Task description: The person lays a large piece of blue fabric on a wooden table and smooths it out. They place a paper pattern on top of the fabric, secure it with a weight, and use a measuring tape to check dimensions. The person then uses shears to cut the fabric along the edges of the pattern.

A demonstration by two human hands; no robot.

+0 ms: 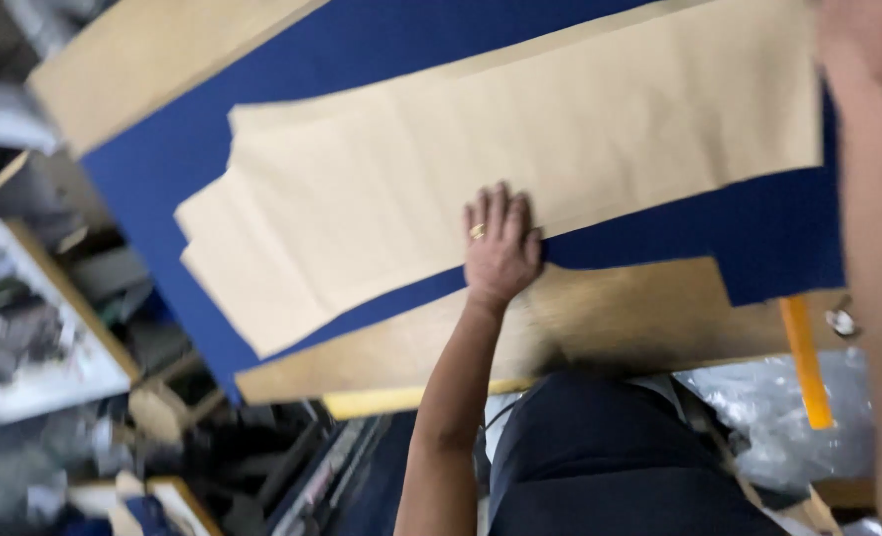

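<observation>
My left hand (501, 246) lies flat, palm down, on the near edge of a long tan paper pattern piece (481, 159). A ring shows on one finger. The paper is spread over dark blue fabric (778, 233), which covers a wooden table (620, 318). The hand grips nothing; its fingers are straight and close together. A large blurred skin-coloured shape along the right edge looks like my right arm (873, 228), very near the camera. Its hand and fingers cannot be made out.
An orange strip (804, 362) hangs off the table's near edge at the right. Clear plastic sheeting (749, 407) lies below the table. Cluttered shelves and boxes (44, 328) fill the left side. My dark clothing (600, 457) is at the bottom.
</observation>
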